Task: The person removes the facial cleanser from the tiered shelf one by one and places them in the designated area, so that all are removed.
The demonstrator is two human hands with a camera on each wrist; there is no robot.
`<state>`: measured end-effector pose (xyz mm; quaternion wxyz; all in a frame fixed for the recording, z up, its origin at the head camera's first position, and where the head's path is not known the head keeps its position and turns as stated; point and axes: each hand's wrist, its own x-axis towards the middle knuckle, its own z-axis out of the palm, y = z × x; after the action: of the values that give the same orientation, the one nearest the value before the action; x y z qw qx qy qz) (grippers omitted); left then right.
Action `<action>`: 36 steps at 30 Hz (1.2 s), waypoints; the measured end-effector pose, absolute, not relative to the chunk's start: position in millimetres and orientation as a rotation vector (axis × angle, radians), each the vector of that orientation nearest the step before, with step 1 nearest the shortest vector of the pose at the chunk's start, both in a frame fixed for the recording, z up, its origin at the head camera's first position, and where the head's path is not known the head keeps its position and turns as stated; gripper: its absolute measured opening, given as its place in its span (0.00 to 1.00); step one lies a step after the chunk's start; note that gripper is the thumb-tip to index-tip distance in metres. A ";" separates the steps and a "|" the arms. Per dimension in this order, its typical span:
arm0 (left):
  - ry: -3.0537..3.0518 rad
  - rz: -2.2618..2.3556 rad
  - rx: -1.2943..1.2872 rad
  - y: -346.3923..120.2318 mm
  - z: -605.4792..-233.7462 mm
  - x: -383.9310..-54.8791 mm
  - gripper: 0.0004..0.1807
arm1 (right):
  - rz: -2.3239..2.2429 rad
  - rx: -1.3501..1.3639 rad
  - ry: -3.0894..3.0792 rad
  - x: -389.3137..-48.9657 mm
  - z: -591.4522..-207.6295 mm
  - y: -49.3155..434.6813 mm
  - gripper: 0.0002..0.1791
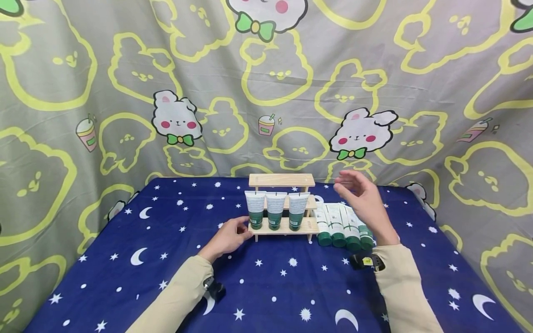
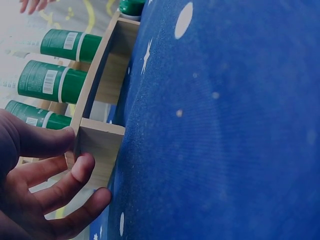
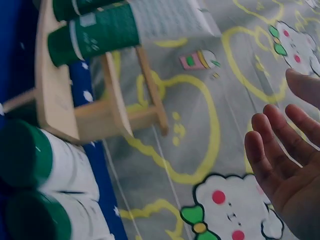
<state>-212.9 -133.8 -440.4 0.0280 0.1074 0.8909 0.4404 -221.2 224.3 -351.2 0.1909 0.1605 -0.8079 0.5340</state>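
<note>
Wooden three-step rack (image 1: 281, 180) sits near the far edge of the table, about midway between its left and right edges. Three standing tubes (image 1: 275, 208) on its front step (image 1: 308, 225), caps down, green low, white up top. Upper ends nearly meet, caps stay apart. Leftmost tube is by the step's left end; rightmost stops short of the right end. Barcodes visible on the green parts in the left wrist view.

Left hand (image 1: 228, 237): grips the left end of the front step, thumb on the board's edge, fingers bent around the end and side piece.

Right hand (image 1: 363, 199): raised right of the rack, holds nothing, touches nothing. Fingers loosely bent and spread, thumb apart from them.

Lying tubes (image 1: 336, 222), at least four, side by side on the table just off the rack's right end. Green caps face the near edge, white bodies point to the far edge. Exact count hidden by the right arm.

Table wears a dark blue cloth (image 1: 283, 296) with white stars and moons. Grey curtain (image 1: 233, 69) behind the far edge, yellow outlines and white rabbits. Beige sleeves (image 1: 179, 286) on both arms.
</note>
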 end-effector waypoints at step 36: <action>2.736 1.335 0.332 -135.4 -437.8 -213.1 0.28 | 1.310 0.515 -2.638 -226.9 -402.1 147.6 0.19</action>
<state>-213.1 -135.4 -437.8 0.0397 0.1084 0.8927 0.4356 -226.9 147.6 -402.1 0.0756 0.1719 -0.8796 0.4370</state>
